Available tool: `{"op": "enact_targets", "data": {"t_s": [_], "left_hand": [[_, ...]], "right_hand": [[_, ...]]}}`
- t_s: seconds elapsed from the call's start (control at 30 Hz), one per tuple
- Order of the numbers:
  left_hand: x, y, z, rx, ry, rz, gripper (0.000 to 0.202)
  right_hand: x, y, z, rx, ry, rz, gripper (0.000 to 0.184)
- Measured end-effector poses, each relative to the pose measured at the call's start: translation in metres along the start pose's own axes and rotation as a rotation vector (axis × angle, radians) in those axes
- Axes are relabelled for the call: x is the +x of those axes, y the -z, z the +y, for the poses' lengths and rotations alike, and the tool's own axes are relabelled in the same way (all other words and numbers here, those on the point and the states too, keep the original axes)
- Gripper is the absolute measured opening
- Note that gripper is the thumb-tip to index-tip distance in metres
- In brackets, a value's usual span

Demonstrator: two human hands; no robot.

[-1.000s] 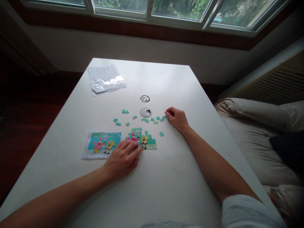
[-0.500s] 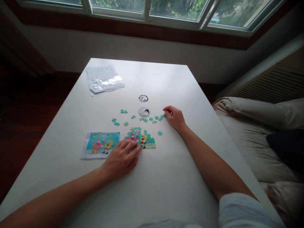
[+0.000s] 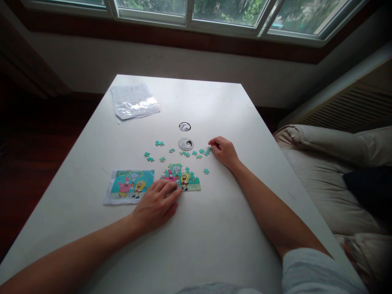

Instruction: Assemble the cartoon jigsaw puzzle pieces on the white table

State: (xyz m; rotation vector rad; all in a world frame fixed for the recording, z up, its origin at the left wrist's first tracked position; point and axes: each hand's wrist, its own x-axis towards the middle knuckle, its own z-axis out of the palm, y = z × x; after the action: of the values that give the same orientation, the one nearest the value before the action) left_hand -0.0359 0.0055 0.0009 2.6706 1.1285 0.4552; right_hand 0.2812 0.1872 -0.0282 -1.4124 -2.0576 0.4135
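A partly assembled jigsaw puzzle (image 3: 185,179) of cartoon figures lies in front of me. My left hand (image 3: 157,204) rests flat over its lower left part, fingers stretched out, hiding that corner. To its left is a reference picture (image 3: 127,187) with the same figures, its right edge partly under the hand. Loose teal puzzle pieces (image 3: 187,154) are scattered in a band beyond the puzzle. At the right end of this band is my right hand (image 3: 224,151), fingers curled in beside a few pieces; whether a piece is between the fingertips is too small to tell.
The white table (image 3: 239,228) has two round fittings (image 3: 185,143) in its middle. Papers in a clear plastic sleeve (image 3: 134,101) lie at the far left. A beige sofa (image 3: 318,163) stands along the right side, and a window (image 3: 226,12) is beyond the far edge.
My right hand has shifted very slightly left along the loose pieces. The left hand and the puzzle stay where they were.
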Motion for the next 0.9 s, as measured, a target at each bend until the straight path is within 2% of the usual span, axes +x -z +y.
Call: {"op": "enact_targets", "data": {"t_s": [0.1, 0.17, 0.3, 0.4, 0.67, 0.9], "left_hand": [[0.0, -0.001, -0.001, 0.001, 0.001, 0.004, 0.037], [-0.001, -0.001, -0.001, 0.0, -0.001, 0.007, 0.038], [-0.001, -0.001, -0.001, -0.002, 0.002, 0.007, 0.039], [-0.001, -0.001, -0.001, -0.002, 0.007, -0.003, 0.039], [0.0, 0.0, 0.0, -0.009, 0.005, 0.01, 0.039], [0.0, 0.0, 0.0, -0.004, 0.007, 0.007, 0.039]], "right_hand": [[-0.002, 0.0, -0.004, -0.018, 0.027, 0.018, 0.016], [-0.003, 0.001, -0.01, -0.044, 0.096, 0.01, 0.015], [-0.006, 0.004, -0.026, -0.101, 0.297, -0.139, 0.017], [-0.007, 0.005, -0.035, -0.163, 0.377, -0.245, 0.019], [-0.005, 0.002, -0.036, -0.205, 0.342, -0.315, 0.016], [-0.007, 0.006, -0.051, -0.219, 0.261, -0.366, 0.006]]}}
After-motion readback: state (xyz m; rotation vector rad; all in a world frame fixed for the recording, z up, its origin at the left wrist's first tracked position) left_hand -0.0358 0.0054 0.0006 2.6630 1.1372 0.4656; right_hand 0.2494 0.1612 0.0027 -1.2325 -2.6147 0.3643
